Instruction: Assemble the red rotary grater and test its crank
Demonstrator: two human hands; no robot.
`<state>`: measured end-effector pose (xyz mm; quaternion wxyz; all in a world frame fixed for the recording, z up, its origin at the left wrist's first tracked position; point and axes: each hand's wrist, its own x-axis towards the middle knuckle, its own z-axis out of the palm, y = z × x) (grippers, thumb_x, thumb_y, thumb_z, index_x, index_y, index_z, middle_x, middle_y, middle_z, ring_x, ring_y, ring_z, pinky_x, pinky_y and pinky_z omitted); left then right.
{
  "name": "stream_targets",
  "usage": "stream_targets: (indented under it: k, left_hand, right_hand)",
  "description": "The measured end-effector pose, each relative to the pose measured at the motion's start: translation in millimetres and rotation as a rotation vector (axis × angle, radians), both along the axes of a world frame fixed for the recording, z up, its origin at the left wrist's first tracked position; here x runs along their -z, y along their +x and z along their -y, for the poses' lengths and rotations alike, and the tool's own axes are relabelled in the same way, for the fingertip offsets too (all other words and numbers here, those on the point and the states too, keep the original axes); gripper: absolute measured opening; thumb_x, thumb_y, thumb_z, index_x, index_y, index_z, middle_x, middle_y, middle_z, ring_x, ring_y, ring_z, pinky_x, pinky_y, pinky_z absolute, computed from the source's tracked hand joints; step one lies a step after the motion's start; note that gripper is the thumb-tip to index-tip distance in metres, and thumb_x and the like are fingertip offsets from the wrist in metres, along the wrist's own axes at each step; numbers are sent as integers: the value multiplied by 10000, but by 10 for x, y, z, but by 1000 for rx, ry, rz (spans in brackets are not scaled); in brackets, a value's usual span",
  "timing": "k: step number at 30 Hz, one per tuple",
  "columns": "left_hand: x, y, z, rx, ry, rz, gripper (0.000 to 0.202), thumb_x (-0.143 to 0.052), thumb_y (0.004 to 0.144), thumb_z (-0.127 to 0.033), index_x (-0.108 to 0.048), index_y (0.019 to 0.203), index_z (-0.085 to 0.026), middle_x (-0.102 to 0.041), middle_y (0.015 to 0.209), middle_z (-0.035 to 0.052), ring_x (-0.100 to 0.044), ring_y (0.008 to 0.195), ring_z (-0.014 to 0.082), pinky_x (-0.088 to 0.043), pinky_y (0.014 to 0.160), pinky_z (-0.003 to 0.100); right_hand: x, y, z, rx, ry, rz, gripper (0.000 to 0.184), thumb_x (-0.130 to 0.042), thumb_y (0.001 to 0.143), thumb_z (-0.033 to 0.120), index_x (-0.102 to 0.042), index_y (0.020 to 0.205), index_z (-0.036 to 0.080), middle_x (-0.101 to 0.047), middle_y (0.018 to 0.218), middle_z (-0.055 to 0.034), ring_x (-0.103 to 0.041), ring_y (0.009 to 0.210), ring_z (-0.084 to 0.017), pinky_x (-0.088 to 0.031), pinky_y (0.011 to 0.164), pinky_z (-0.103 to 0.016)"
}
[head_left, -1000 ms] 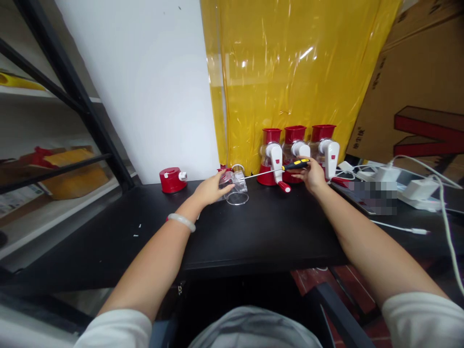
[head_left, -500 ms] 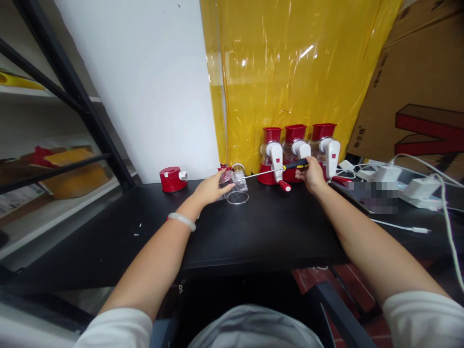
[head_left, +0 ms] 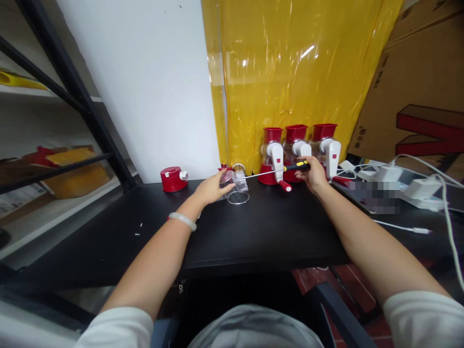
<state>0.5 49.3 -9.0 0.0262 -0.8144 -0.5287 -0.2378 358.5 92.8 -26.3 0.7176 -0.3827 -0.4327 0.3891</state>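
Two hands at work on one clear housing [head_left: 237,182], lying on its side at the back of the black table [head_left: 261,232].

I have my left hand [head_left: 212,188] wrapped around the housing, its open mouth towards me, and my right hand [head_left: 314,175] closed on the screwdriver [head_left: 279,170]. Its long axis runs almost level, handle to the right, tip into the housing. I judge the fastening underway, unfinished: three assembled red-and-white grinders [head_left: 299,152] stand behind, and a loose red base [head_left: 172,179] lies to the left.
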Motion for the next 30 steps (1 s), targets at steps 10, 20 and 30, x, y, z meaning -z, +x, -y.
stream_targets:
  k: [10, 20, 30]
  left_hand:
    - [3, -2, -13, -6, -12, 0, 800, -459, 847, -680, -336, 1468, -191, -567, 1357, 155, -565, 1214, 321, -451, 960, 400]
    - [0, -4, -2, 6, -13, 9, 785, -463, 849, -675, -340, 1464, -202, -575, 1349, 146, -568, 1208, 322, -452, 956, 401]
    - [-18, 11, 14, -4, -23, 4, 787, -470, 850, -664, -337, 1468, -194, -556, 1371, 151, -559, 1220, 322, -449, 961, 402]
  right_hand:
    - [-30, -12, 24, -79, -95, -92, 320, -272, 872, 380, -551, 877, 223, -603, 624, 10, -598, 448, -144, -520, 461, -294]
    - [-24, -18, 23, -24, -49, -33, 188, -449, 830, 324, -571, 906, 203, -594, 597, 18, -569, 413, -121, -485, 403, -240]
    - [-26, -33, 1, -18, -110, -64, 350, -306, 908, 431, -571, 894, 205, -574, 584, 9, -574, 424, -123, -484, 409, -242]
